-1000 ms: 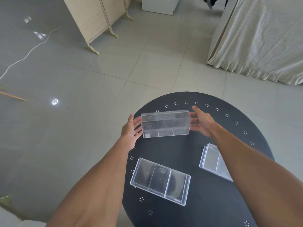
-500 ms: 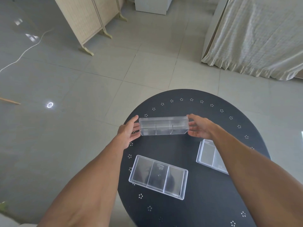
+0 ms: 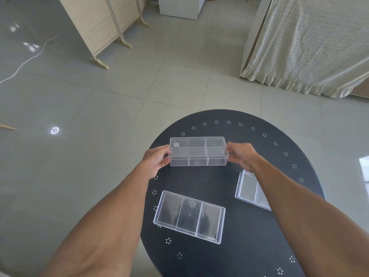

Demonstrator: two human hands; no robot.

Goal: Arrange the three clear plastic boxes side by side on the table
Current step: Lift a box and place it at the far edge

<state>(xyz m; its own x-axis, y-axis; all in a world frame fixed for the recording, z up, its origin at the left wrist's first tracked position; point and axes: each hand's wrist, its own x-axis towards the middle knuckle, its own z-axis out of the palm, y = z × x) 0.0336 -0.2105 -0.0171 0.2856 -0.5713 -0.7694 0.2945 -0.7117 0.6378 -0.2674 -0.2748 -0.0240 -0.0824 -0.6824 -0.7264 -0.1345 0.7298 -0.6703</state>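
Note:
A clear plastic box with three compartments is held over the far left part of the round black table. My left hand grips its left end and my right hand grips its right end. It is tilted so its open side shows toward me. A second clear box lies flat on the table nearer to me, slightly skewed. A third clear box lies on the right, partly hidden under my right forearm.
The table has small white dot patterns around its rim and its left edge drops to a tiled floor. A folding screen, a white cable and a draped bed stand further off.
The held box has been turned in my hands, from its side facing me to its open top tipping toward me. Both hands have closed more firmly on its ends.

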